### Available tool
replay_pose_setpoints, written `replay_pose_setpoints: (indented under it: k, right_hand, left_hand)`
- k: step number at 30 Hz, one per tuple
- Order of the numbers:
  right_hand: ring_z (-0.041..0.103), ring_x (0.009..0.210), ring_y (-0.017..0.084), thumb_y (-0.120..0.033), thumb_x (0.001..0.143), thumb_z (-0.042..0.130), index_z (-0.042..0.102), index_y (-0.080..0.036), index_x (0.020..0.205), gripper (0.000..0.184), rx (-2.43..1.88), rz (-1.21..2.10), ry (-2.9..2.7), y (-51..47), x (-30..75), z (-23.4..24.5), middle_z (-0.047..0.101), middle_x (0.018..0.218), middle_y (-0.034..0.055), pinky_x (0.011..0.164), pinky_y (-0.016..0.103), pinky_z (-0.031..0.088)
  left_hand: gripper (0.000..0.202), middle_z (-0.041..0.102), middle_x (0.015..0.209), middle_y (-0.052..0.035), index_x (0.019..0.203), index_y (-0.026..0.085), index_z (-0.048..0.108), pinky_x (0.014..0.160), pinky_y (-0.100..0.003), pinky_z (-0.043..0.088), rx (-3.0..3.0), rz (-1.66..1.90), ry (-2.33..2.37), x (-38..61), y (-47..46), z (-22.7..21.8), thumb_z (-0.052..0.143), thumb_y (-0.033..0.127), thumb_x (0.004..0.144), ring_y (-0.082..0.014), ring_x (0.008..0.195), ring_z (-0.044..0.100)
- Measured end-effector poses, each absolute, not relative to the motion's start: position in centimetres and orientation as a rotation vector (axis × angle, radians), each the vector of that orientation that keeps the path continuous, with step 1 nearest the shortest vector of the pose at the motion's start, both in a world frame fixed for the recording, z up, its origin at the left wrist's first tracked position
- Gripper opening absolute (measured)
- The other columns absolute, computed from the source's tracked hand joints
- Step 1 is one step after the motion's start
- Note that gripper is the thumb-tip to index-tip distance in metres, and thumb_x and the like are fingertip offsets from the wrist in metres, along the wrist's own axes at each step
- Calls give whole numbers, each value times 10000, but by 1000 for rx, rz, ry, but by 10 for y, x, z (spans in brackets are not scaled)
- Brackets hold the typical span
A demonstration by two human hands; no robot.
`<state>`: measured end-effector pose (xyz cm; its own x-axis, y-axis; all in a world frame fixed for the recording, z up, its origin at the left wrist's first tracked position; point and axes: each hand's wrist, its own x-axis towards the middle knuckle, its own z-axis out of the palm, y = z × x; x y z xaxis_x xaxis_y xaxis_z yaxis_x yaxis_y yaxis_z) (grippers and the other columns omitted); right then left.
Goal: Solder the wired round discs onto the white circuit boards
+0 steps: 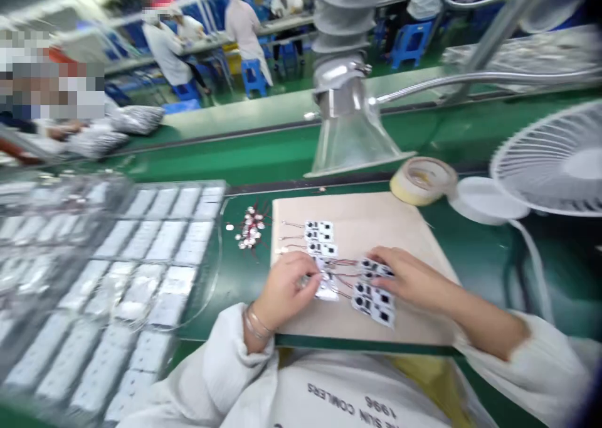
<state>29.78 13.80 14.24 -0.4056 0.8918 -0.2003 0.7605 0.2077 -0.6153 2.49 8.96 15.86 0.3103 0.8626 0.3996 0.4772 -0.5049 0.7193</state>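
Observation:
My left hand, fingers curled and thumb pinched in, is at the left edge of a small white circuit board; what sits between its fingertips is too small to make out. My right hand grips a white circuit board with black parts, thumb and fingers on its right side. Just below lie more joined boards. Thin red wires run between the two groups. Farther up on the tan board, several small circuit boards lie in a column with wires pointing left.
Left of the tan board is a pile of small round pieces with red wires. Trays of white rectangular cases fill the left. A tape roll, a white fan and a clear extraction hood stand behind. People sit farther back.

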Motion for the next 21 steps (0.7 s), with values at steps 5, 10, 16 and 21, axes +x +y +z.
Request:
replay_pose_setpoints:
  k: [5,10,16,21]
  right_hand:
    - [659,991,319,-608,742,609,620,-280,1049,449,-1394,1228,-1765,139,268,153,702,1061,105,827,404,553]
    - [657,980,293,-567,861,445,540,-192,1199,514,-1308,1053,-1878,104,197,156,668,1109,140,818,432,564]
    - [580,1031,379,-470,923,361,518,-93,1219,505,-1198,1,-2195,90,178,146,603,1136,216,811,539,511]
    - [470,1207,453,-464,917,399,495,-66,1276,544,-1052,-242,-2296,88,180,161,535,1271,253,922,634,413]
  left_hand:
    - [248,687,929,-102,872,173,672,783,-341,517,1345,1189,1202,54,88,154,733,377,745,-205,873,629]
    - [626,623,1261,-146,1194,155,623,1016,-417,430,535,1354,713,88,84,162,790,458,673,-296,1154,591]
    - [406,705,1098,-103,1091,143,688,1026,-371,409,94,1259,601,82,75,161,667,352,743,-264,1106,627]
    - [318,695,834,-112,914,103,698,872,-343,439,-45,1158,611,72,70,148,624,353,731,-243,872,656]
